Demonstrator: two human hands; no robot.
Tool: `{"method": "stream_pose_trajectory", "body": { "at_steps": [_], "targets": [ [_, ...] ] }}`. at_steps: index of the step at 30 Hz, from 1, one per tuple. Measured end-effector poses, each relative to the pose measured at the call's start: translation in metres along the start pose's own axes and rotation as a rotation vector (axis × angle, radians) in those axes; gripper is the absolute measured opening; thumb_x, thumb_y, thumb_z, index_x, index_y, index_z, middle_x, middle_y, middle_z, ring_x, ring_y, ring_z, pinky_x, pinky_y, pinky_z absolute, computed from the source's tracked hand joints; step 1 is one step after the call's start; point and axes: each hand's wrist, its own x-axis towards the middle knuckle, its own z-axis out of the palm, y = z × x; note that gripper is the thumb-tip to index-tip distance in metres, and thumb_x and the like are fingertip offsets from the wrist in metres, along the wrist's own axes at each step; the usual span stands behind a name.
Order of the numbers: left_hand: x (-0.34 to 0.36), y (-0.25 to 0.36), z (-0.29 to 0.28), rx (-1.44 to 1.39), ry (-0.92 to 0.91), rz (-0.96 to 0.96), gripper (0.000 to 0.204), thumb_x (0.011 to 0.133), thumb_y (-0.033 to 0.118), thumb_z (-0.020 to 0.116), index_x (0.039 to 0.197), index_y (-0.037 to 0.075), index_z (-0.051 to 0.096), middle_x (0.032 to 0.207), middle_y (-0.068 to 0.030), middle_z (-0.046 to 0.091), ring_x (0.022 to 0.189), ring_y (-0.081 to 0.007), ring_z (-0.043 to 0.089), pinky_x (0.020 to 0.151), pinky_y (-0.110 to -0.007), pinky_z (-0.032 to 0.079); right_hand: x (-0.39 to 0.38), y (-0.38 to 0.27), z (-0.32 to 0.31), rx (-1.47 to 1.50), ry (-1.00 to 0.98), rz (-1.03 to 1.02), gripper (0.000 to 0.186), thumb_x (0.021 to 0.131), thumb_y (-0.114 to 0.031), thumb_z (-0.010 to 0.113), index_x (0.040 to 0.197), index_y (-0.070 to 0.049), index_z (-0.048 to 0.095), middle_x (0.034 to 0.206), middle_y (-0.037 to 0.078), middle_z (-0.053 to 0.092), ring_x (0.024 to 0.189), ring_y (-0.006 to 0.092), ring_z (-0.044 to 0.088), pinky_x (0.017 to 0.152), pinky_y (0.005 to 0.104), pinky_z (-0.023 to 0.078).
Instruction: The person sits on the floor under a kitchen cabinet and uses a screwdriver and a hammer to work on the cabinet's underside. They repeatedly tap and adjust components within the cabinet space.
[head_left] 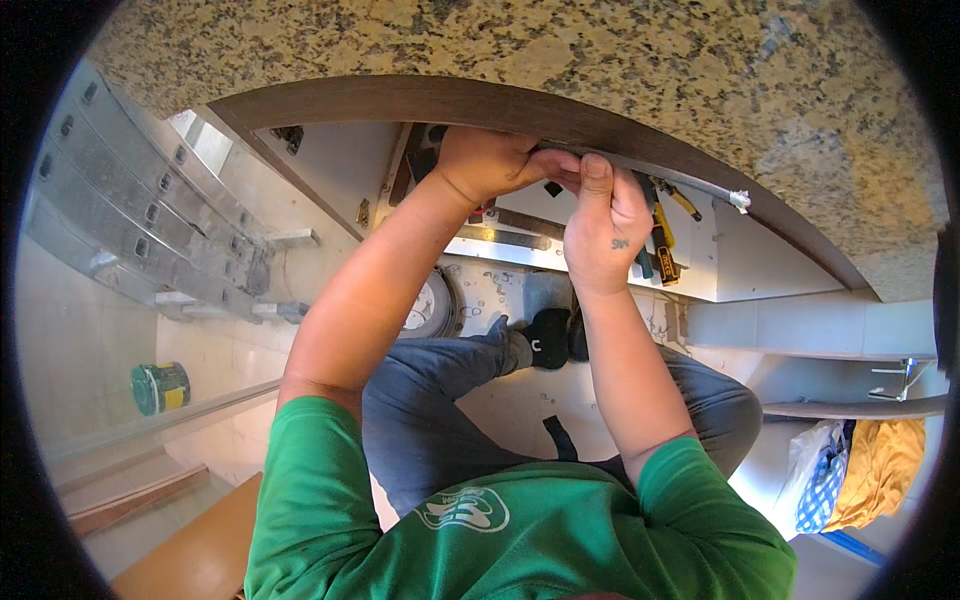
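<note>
My left hand (485,165) reaches under the dark wooden front edge (357,91) of the granite counter (520,40); some of its fingertips are hidden there. My right hand (605,220) is beside it, thumb raised and fingers curled at a thin pale strip (700,184) along the underside of that edge, which ends in a crumpled white bit (739,201). I cannot make out what either hand grips. Below them, the open white cabinet (730,260) holds yellow-and-black tools (668,260), a dark-handled tool (645,262) and a long dark bar (525,224).
A metal ladder (140,210) stands at the left, near a green bucket (160,387) and wooden boards (185,540). A round grey object (430,305) sits behind my bent legs (720,400). At right are a faucet (900,385), a yellow cloth (880,470) and plastic bags (815,470).
</note>
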Motion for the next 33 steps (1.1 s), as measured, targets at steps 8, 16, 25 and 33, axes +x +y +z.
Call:
{"method": "stream_pose_trajectory", "body": {
  "at_steps": [8,16,25,33],
  "targets": [
    [-0.031,-0.001,-0.009,0.001,-0.255,-0.175,0.051,0.085,0.061,0.058,0.097,0.014,0.073,0.099,-0.0079,0.070,0.095,-0.0309,0.065,0.085,-0.043,0.050,-0.013,0.004,0.001,-0.003,-0.160,0.205,0.033,0.098,-0.030,0.062,0.098,0.001,0.072,0.092,0.008,0.071,0.085,0.0140,0.065,0.082,0.0280,0.050],
    [-0.027,-0.026,-0.019,0.187,-0.106,0.011,0.048,0.086,0.058,0.059,0.090,0.012,0.072,0.095,-0.0121,0.069,0.093,-0.0332,0.065,0.084,-0.043,0.051,0.000,0.015,0.017,-0.190,-0.166,0.146,0.028,0.099,-0.027,0.060,0.097,-0.003,0.074,0.087,0.011,0.074,0.080,0.0159,0.068,0.077,0.0293,0.052],
    [-0.021,-0.018,-0.010,0.084,-0.032,-0.036,0.050,0.082,0.055,0.065,0.107,0.012,0.071,0.107,-0.0117,0.069,0.099,-0.0370,0.064,0.087,-0.044,0.050,0.004,0.017,0.013,-0.084,-0.051,-0.008,0.021,0.096,-0.018,0.063,0.090,-0.001,0.073,0.083,0.011,0.074,0.076,0.0170,0.069,0.073,0.0299,0.053],
    [-0.010,-0.011,-0.009,0.061,-0.095,-0.064,0.054,0.082,0.059,0.064,0.112,0.016,0.070,0.115,-0.0118,0.066,0.106,-0.0365,0.061,0.094,-0.045,0.047,0.009,0.021,0.005,-0.038,-0.063,-0.020,0.026,0.099,-0.020,0.059,0.093,0.004,0.069,0.090,0.013,0.072,0.083,0.0197,0.070,0.079,0.0310,0.055]
  ]
}}
